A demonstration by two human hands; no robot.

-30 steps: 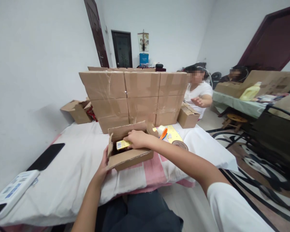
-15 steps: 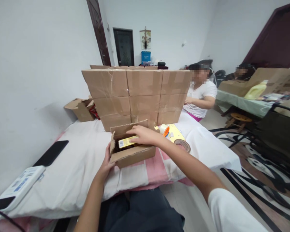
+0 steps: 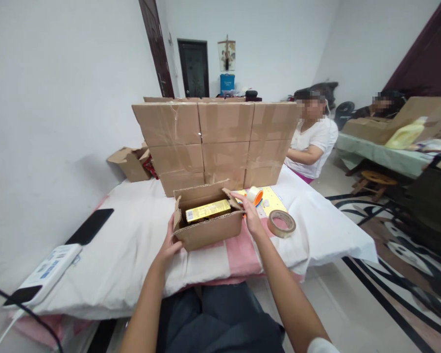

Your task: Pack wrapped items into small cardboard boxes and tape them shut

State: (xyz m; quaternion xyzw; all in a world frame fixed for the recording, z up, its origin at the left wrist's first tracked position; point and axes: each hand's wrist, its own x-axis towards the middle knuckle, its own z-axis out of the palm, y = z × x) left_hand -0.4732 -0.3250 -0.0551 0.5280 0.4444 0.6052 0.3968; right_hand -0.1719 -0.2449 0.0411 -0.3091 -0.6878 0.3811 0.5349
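An open cardboard box (image 3: 209,237) stands on the cloth-covered table in front of me, its top flaps up. Inside it lies a yellow carton (image 3: 208,211) with a barcode on its left end; what is below it is hidden. My left hand (image 3: 170,242) grips the box's left side, thumb at the front. At the right end, my right hand (image 3: 248,208) holds the box by its side and flap. A tape dispenser (image 3: 255,196) with an orange rim and a roll of brown tape (image 3: 281,224) lie just right of that hand.
Behind the box rises a stack of taped cartons (image 3: 224,142). An open carton (image 3: 130,164) sits at the far left. A black phone (image 3: 90,226) and a white power strip (image 3: 46,274) lie left. A co-worker (image 3: 312,137) sits beyond the stack's right end.
My right hand has left the yellow carton inside the box and moved right onto the box's right end. My left hand keeps its hold. The view has shifted slightly.
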